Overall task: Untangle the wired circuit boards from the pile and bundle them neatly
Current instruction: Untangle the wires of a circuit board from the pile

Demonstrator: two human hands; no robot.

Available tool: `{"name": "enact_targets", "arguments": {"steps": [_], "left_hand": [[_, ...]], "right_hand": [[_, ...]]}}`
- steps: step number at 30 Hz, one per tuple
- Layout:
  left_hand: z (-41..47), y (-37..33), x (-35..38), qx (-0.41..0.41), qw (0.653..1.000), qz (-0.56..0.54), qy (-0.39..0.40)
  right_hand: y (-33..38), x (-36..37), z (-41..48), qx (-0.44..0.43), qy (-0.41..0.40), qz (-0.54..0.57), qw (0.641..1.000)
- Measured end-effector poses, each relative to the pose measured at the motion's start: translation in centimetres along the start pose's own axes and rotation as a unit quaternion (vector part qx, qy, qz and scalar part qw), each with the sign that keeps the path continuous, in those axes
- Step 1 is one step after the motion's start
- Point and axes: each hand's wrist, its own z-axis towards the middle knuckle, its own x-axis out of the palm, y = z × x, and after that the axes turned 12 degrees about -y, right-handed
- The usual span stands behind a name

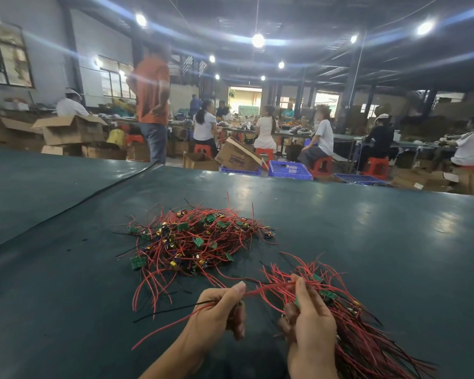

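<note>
Head view. L hand [216, 310] is low in the middle, over the dark green desk [367, 228]. Its fingers [238, 320] are curled in, and the thumb pinches a red wire [268, 288] that runs straight across to the R hand [309, 329]. A thin black wire [170, 310] and more red ends stick out to the left of the L hand.

R hand is just beside it, fingers wrapped round a bundle [350, 332] of red & black wires w/ small green boards [328, 294] in it. The bundle fans out to the right and down, off the bottom edge of view. Some of its wire ends curl up past the R hand.

The pile [192, 239] lies on the desk farther out, a bit left of both hands. It is a messy heap of red wires, some black ones, and lots of green boards w/ yellow & blue bits. Loose red ends spill from the pile toward the L hand.

Past the desk's far edge is a big work hall. A person in an orange shirt [152, 94] stands at the back left. Other people sit on red stools [376, 165] at long desks. Open cardboard boxes [71, 129] sit at the left, and a blue basket [289, 169] is on the floor in the middle. Round lamps [258, 40] shine on the ceiling.
</note>
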Motion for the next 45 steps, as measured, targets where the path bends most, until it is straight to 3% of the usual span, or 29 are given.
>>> {"name": "enact_targets", "arguments": {"steps": [4,7,11,18,24,27,31,34,36,38,42,45], "left_hand": [[0.1,0.0,0.0,-0.001,1.000,-0.012,-0.015],[-0.1,0.0,0.1,0.000,1.000,0.001,0.029],[-0.2,0.2,0.1,0.006,0.998,0.029,0.059],[0.1,-0.5,-0.3,0.025,0.993,0.083,0.075],[-0.1,-1.0,-0.6,0.005,0.995,0.069,0.067],[-0.1,-1.0,-0.5,-0.015,0.996,0.068,0.060],[-0.7,-1.1,0.1,-0.073,0.992,0.051,0.084],[-0.8,-1.0,0.1,-0.109,0.989,0.045,0.091],[-0.6,-1.1,0.0,-0.107,0.986,0.078,0.097],[-0.4,-1.1,-0.1,-0.118,0.985,0.103,0.077],[0.2,-1.0,-0.5,-0.143,0.988,0.052,0.024],[0.8,-0.7,-1.4,-0.039,0.992,0.102,-0.057]], "right_hand": [[-1.3,0.4,-1.9,-0.076,0.112,-0.114,0.984],[-2.2,0.8,-3.2,-0.096,0.179,-0.166,0.965],[-2.2,0.7,-2.2,-0.072,0.132,-0.156,0.976],[0.5,-0.5,0.2,0.017,0.019,-0.028,0.999],[1.0,-0.7,0.7,0.018,0.025,0.019,0.999],[0.0,-0.5,-0.4,-0.038,0.079,-0.099,0.991],[-1.7,0.0,-2.5,-0.132,0.202,-0.255,0.936],[-2.0,-0.1,-2.8,-0.184,0.201,-0.338,0.901],[-2.2,-0.3,-2.3,-0.175,0.208,-0.375,0.886],[-2.2,-0.2,-2.1,-0.146,0.182,-0.379,0.896],[-1.2,-0.2,-1.5,-0.025,0.058,-0.242,0.968],[-0.2,-0.5,-0.7,0.090,0.009,-0.110,0.990]]}}
